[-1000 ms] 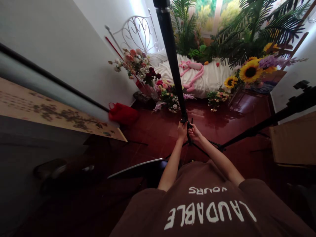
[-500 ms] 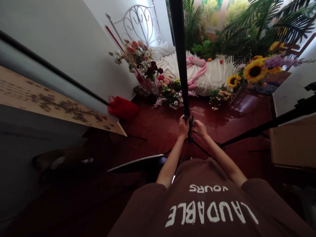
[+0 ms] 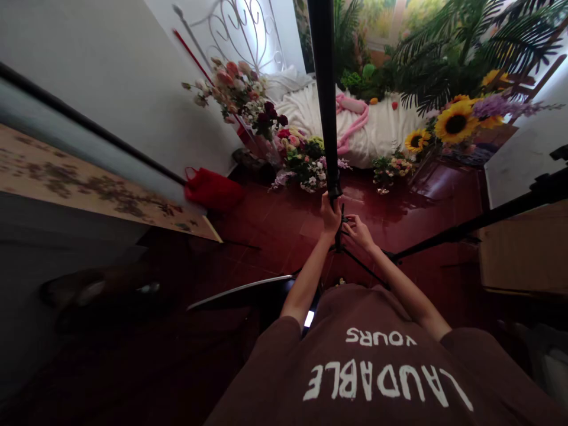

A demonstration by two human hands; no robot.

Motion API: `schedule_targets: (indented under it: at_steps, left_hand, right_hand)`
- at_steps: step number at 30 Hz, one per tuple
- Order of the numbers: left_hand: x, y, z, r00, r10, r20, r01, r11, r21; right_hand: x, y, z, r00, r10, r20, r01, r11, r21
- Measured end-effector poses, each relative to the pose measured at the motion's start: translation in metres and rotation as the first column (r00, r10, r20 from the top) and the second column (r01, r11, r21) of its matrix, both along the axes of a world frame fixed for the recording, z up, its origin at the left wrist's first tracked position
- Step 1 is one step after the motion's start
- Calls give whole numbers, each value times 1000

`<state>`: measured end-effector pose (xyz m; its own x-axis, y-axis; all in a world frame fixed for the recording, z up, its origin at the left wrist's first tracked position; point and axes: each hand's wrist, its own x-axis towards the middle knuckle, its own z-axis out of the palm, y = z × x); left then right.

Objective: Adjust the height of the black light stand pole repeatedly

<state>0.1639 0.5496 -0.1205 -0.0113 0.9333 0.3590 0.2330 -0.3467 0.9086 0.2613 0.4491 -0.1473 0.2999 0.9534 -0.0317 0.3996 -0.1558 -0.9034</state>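
A black light stand (image 3: 327,112) rises in front of me, its splayed legs low on the dark red floor. My left hand (image 3: 331,218) is wrapped round its pole just beneath a black collar. On the other side, my right hand (image 3: 358,231) has its fingers bent and pinched at a small clamp knob (image 3: 344,219) on the pole, a little lower than the left hand. The fingertips partly hide the knob. What tops the stand lies outside the view.
Flower bouquets (image 3: 306,160) and a white-draped bed (image 3: 377,136) stand ahead. A red bag (image 3: 213,189) sits at left near a leaning painted panel (image 3: 110,189). Another black pole (image 3: 479,219) slants across the right, by a cardboard box (image 3: 523,254). Sunflowers (image 3: 457,123) are at far right.
My left hand has moved slightly up the pole, close under the collar. The right hand stays at the knob, its fingers now closer to it. The view has shifted slightly.
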Motion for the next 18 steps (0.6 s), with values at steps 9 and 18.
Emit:
schedule_targets:
  at_steps: [9, 18]
  left_hand:
    - [1, 19, 74, 991, -34, 127, 12, 985, 172]
    - [2, 25, 97, 988, -80, 131, 47, 971, 234]
  right_hand:
    - [-1, 5, -5, 999, -40, 21, 40, 999, -17]
    - [-7, 11, -2, 952, -188, -240, 155, 976, -151]
